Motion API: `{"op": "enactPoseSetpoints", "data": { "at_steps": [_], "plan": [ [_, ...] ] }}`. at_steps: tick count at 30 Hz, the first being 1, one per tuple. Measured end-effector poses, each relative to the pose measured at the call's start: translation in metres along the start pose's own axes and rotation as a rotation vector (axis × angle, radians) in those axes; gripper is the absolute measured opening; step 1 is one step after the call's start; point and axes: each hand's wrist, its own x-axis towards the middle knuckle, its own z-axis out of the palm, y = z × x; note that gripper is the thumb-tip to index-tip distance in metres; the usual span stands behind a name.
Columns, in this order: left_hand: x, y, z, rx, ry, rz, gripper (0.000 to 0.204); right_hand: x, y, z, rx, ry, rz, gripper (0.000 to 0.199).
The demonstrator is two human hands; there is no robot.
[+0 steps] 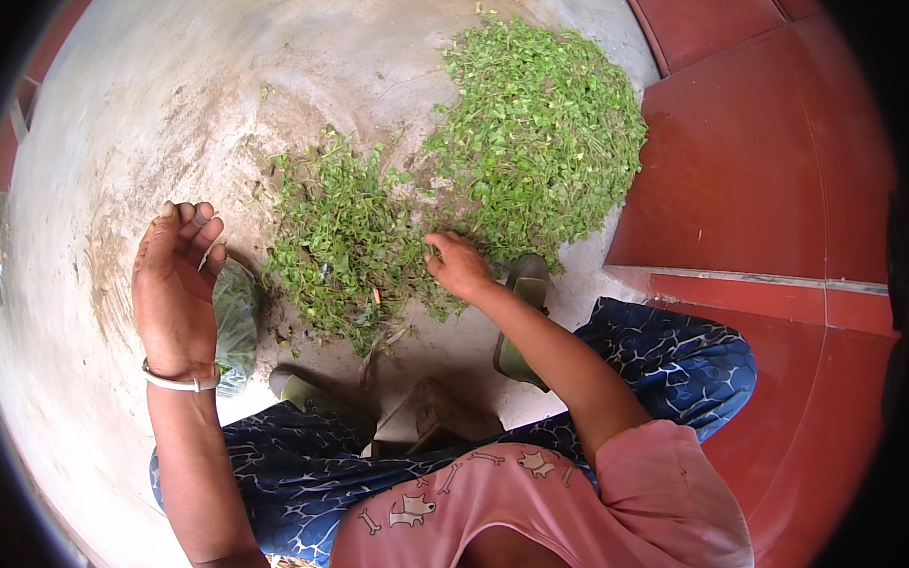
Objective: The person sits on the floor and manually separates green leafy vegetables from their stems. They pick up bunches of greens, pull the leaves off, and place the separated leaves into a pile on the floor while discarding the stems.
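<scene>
The right hand (459, 267) pinches into the near heap of greens (343, 253) on the concrete floor (148, 114). The left hand (174, 284) hangs half-open, apparently empty, above a bag (236, 327). Picking is best done sprig by sprig, in small, firm pinches.

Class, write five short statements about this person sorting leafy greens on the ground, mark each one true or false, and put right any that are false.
1. The right hand reaches into the nearer pile of greens. True.
2. The left hand lies flat on the concrete floor. False: it is raised, with the fingers curled.
3. A white bangle sits on the left wrist. True.
4. The greens lie on the red step. False: both piles lie on the concrete.
5. The larger pile of greens is farther from the person. True.
</scene>
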Motion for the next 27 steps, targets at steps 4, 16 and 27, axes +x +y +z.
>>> {"op": "enactPoseSetpoints", "data": {
  "at_steps": [4,16,27],
  "plan": [
    [-0.012,0.0,-0.003,0.048,-0.079,-0.003,0.018,-0.012,-0.011,-0.022,0.056,0.141,-0.03,0.034],
    [-0.021,0.005,-0.005,0.023,-0.11,0.037,0.017,-0.049,0.049,-0.005,-0.45,0.53,0.133,0.059],
    [-0.025,0.009,-0.012,0.063,-0.126,0.018,0.016,-0.023,-0.013,0.051,-0.135,0.159,0.056,0.056]
  ]
}}
